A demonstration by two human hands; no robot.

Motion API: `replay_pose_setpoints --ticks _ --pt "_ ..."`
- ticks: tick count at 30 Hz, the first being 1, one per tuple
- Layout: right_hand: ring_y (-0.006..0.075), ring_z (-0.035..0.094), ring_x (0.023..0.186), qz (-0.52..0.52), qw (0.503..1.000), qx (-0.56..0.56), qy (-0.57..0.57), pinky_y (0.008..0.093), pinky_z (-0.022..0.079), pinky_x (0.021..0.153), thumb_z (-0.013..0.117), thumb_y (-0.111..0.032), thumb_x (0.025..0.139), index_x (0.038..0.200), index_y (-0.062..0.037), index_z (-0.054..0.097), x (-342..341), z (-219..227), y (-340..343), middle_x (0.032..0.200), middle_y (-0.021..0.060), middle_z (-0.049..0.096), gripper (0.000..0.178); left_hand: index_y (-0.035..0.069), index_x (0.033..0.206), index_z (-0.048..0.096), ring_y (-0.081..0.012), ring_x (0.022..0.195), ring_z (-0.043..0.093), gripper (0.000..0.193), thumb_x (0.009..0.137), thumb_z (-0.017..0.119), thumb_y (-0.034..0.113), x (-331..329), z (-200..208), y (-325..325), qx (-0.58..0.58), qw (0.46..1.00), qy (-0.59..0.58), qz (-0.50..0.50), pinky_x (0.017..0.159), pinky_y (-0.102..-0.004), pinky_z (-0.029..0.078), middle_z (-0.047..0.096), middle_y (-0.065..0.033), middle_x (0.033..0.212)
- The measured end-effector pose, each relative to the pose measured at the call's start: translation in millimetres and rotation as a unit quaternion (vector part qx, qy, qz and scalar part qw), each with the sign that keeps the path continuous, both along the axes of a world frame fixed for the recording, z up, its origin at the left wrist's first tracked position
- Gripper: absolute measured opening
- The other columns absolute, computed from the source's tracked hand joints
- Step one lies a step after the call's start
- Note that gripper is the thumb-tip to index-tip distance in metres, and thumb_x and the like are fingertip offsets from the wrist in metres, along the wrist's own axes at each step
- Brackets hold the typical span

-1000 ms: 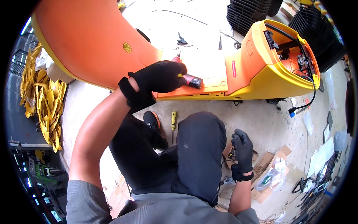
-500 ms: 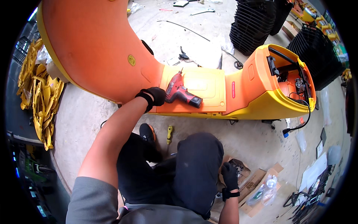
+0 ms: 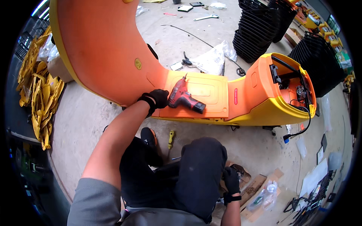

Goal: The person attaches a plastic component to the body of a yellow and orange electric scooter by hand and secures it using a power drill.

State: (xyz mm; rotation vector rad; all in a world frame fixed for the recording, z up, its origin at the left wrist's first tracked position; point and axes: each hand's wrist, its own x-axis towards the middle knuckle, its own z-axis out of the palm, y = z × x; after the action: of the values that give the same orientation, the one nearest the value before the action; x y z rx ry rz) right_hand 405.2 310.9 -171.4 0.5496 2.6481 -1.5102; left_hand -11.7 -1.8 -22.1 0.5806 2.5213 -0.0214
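Observation:
My left hand (image 3: 160,98), in a black glove, rests curled on the orange scooter body (image 3: 109,52) where the footboard meets the tall front panel. Right beside it a red and black cordless drill (image 3: 184,97) lies on the footboard (image 3: 211,84), its bit pointing away from me. Whether the hand touches the drill or has something in its fingers, I cannot make out. My right hand (image 3: 231,179), gloved too, is low beside my knee at an opened cardboard box (image 3: 244,174) with small dark parts. Its fingers look closed, their tips hidden.
A yellow-handled screwdriver (image 3: 171,140) lies on the floor by my shoe. Stacked black baskets (image 3: 254,34) stand beyond the scooter. Yellow panels (image 3: 45,98) are piled at left. A cable with a blue plug (image 3: 286,140) hangs from the tail. Plastic bags (image 3: 267,196) lie near my right hand.
The view has tilted slightly, so the scooter sits a little lower in the picture. Both hands stay at nearly the same places, and the drill still lies on the footboard.

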Motion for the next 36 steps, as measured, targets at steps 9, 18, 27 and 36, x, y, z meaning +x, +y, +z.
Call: replay_pose_setpoints --ticks 9,18,27,36 --pt "0.029 0.061 0.08 0.018 0.997 0.073 0.008 0.0369 0.048 0.072 0.057 -0.015 0.087 0.096 0.0007 0.062 -4.6 30.4 -3.6 0.088 0.0157 0.062 0.019 0.005 0.125 0.05 -0.0372 0.101 0.058 0.045 0.083 0.057 0.018 0.2 82.7 21.5 0.142 0.987 0.033 -0.071 0.087 -0.0432 0.047 0.06 -0.0229 0.109" --pt "0.0364 0.058 0.084 0.049 0.994 0.101 0.008 0.042 0.046 0.073 0.056 -0.015 0.086 0.087 -0.0011 0.061 10.4 5.8 -2.5 0.084 0.0191 0.06 0.015 0.0 0.118 0.057 -0.0295 0.092 0.063 0.042 0.077 0.05 -0.006 101.7 239.6 55.2 0.271 0.931 0.108 -0.217 0.079 -0.0347 0.051 0.062 -0.0185 0.111" --pt "0.0382 0.058 0.089 0.063 0.991 0.102 -0.06 0.0453 0.045 0.077 0.054 -0.023 0.088 0.096 -0.0021 0.06 -1.2 29.3 -16.9 0.092 0.0209 0.062 0.023 0.003 0.119 0.055 -0.0321 0.09 0.061 0.045 0.075 0.061 0.003 218.3 305.9 58.2 0.199 0.87 0.035 -0.449 0.078 -0.0388 0.049 0.06 -0.0166 0.108" --pt "0.0288 0.062 0.089 0.042 0.992 0.083 -0.083 0.0376 0.047 0.079 0.056 -0.021 0.088 0.101 -0.002 0.062 11.6 46.1 -18.5 0.095 0.0169 0.066 0.024 0.003 0.114 0.057 -0.0314 0.096 0.059 0.041 0.073 0.061 0.007 259.0 278.4 52.1 0.181 0.854 0.067 -0.483 0.082 -0.0409 0.047 0.058 -0.0155 0.111"
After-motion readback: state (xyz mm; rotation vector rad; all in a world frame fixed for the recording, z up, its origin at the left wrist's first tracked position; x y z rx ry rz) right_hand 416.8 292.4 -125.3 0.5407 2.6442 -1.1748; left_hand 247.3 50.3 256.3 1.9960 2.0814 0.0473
